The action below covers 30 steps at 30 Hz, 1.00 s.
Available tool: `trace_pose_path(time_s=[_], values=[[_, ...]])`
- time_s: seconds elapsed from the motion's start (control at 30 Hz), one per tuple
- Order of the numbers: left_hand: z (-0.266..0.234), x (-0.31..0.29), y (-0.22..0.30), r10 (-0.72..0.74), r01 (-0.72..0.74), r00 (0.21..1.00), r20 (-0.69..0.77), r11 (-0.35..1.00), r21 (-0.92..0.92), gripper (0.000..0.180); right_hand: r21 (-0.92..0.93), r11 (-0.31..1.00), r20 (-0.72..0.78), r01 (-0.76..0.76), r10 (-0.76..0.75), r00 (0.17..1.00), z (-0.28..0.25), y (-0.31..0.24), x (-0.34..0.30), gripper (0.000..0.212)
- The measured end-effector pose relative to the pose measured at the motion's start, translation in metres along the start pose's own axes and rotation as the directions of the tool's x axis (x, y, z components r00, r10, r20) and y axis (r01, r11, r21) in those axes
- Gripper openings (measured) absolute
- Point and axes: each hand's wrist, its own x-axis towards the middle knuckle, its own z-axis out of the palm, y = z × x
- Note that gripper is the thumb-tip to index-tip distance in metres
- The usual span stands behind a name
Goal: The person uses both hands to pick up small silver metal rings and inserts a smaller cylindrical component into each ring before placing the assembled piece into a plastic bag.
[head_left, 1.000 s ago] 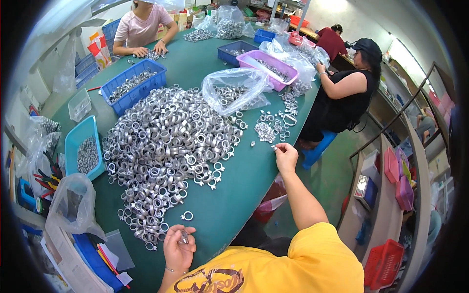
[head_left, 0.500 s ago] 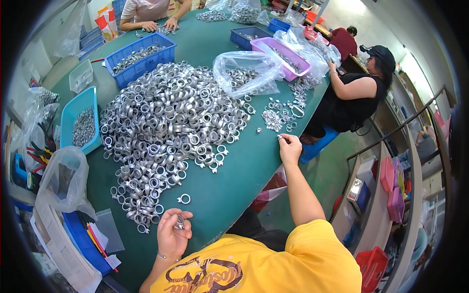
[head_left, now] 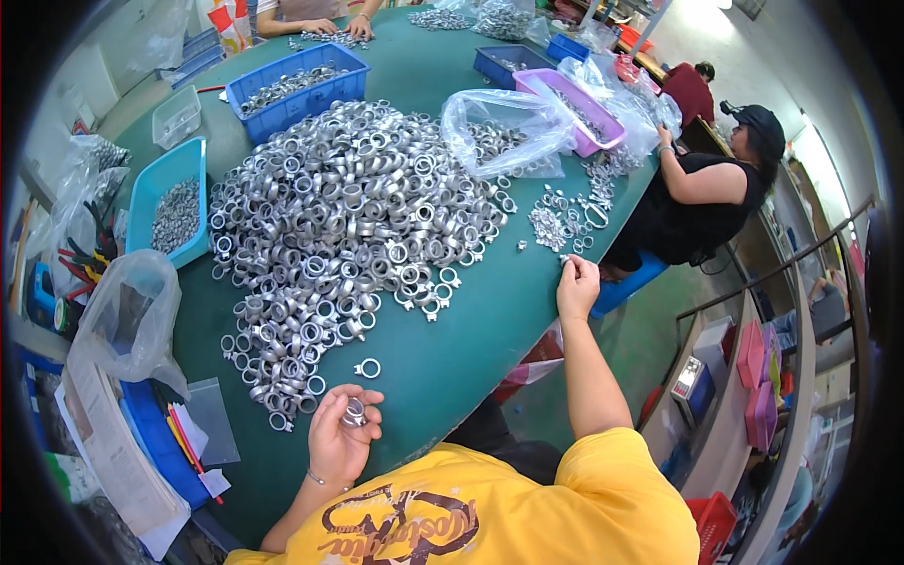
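My left hand (head_left: 341, 441) is at the table's near edge, fingers curled around a silver metal ring (head_left: 354, 412). Just beyond it lies one loose ring (head_left: 378, 371), apart from a large heap of similar rings (head_left: 363, 202) covering the table's middle. At the right edge of the table, my right hand (head_left: 578, 288) pinches a small silvery piece (head_left: 565, 258) between thumb and fingertips; its exact shape is too small to make out. Right beyond those fingertips are scattered small silver pieces (head_left: 548, 227) and some rings.
A turquoise bin (head_left: 141, 212), a blue crate (head_left: 247, 105) and a pink-purple basket (head_left: 610, 132) hold metal parts. A clear plastic bag (head_left: 471, 151) rests on the heap. Co-workers sit across the table and at right, one in black (head_left: 702, 184). Pliers and papers lie at left.
The whole view has shifted, so the table appears farther right and higher. The ring in my left hand has turned and shows more of its opening. My right hand keeps its pinch.
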Motion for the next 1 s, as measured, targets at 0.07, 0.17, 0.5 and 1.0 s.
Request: trace_pose_path(time_s=[0.07,0.17,0.5,1.0], values=[[-0.002,0.0,0.0,0.008,-0.006,0.999,0.045,0.999,-0.04,0.021,0.0,1.0,-0.02,0.015,-0.015,1.0,0.003,0.0,-0.001,0.013],[0.002,-0.001,0.002,0.022,-0.023,1.0,-0.022,0.999,-0.043,0.022,0.022,1.0,-0.038,0.013,-0.012,0.999,0.004,-0.001,-0.001,0.014],[-0.009,-0.002,0.002,-0.042,0.046,0.997,0.062,0.997,-0.055,0.032,-0.107,0.985,0.051,0.137,-0.133,0.99,-0.003,0.002,0.0,0.014],[-0.012,0.002,-0.004,-0.05,0.05,0.999,0.008,0.998,-0.029,0.016,0.058,0.987,0.101,0.147,-0.153,0.983,-0.001,0.015,-0.003,0.014]])
